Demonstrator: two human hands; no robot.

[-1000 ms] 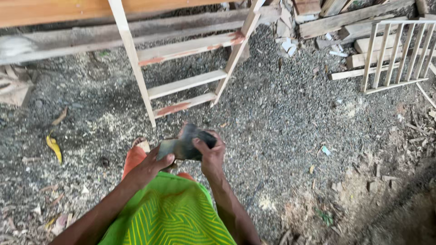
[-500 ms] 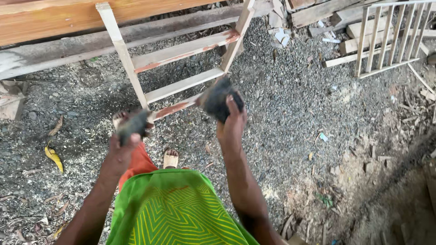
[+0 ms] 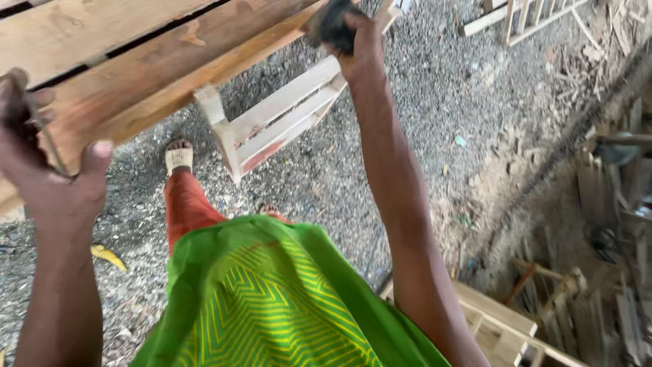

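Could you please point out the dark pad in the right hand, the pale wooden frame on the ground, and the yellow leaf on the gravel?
Dark pad point(image 3: 331, 24), head view, on its dark face above the fingers.
Wooden frame point(image 3: 282, 115), head view, on a pale slat.
Yellow leaf point(image 3: 107, 255), head view, on its middle.

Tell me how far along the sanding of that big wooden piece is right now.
Both hands are raised to the wooden panel. The right hand presses a dark pad against its lower edge; the left hand grips a dark piece at the near edge. The boards show reddish patches, so the surface looks unfinished. How much is already rubbed down cannot be told.
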